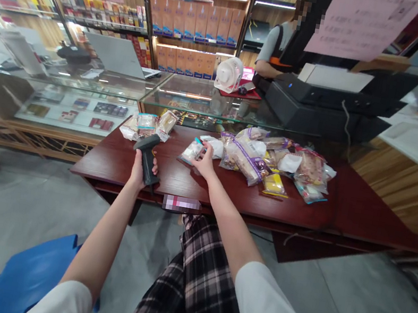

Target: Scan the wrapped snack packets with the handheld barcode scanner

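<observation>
My left hand [141, 167] is wrapped round the grip of a black handheld barcode scanner [148, 154], held over the front left part of the dark red table [111, 161]. My right hand [204, 161] pinches a small clear snack packet [191, 150] with a blue top edge and whitish contents. To the right of that hand lies a heap of packaged snacks [247, 155], some in purple and white wrappers. A packet with a yellow label [275, 183] sits at its front. Behind the scanner is a smaller group of wrapped snacks [145, 124].
Behind the table runs a glass display counter [188, 88] with a white fan [229, 74] on it. A black printer-like machine [332, 97] stands at the right. A person [271, 54] is behind the counter. A blue plastic stool [35, 271] is on the floor at lower left.
</observation>
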A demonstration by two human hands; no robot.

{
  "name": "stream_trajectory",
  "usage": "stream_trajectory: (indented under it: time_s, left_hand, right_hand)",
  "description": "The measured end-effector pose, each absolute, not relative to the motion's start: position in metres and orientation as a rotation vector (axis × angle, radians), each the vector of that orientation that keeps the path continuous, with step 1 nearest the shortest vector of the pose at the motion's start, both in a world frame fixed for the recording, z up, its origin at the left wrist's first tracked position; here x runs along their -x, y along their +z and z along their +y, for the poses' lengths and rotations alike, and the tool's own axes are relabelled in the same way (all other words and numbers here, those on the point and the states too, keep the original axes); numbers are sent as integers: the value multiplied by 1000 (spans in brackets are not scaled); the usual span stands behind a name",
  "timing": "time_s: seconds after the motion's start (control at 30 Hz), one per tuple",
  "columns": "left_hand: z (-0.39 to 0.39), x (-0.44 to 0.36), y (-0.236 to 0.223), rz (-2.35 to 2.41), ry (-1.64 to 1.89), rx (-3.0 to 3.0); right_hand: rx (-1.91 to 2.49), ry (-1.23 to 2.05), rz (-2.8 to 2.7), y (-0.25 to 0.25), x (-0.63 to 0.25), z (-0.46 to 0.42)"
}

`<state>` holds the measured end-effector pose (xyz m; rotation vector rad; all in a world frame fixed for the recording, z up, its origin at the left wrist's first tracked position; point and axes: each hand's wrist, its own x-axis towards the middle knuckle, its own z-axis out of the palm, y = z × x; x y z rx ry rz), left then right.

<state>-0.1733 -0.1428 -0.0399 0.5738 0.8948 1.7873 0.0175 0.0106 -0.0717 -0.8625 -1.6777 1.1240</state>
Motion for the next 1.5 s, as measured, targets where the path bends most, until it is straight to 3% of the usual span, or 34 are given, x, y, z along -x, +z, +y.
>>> stream_trajectory:
  time_s: [0.2, 0.8, 1.23, 1.5]
  left_hand:
    - [-143, 170, -40, 949, 1699, -693]
    - [-138, 182, -49, 909, 1408, -794]
    - [-139, 179, -48, 880, 1453, -769]
    - [-135, 173, -40, 877, 1746, -522]
  right_hand:
    - [723, 822, -1784, -71, -11, 0]
    - [761, 845, -1936, -75, 3, -9]
    - [714, 846, -1843, -78, 3, -5]
    - [787, 713, -1614, -54, -20, 20]
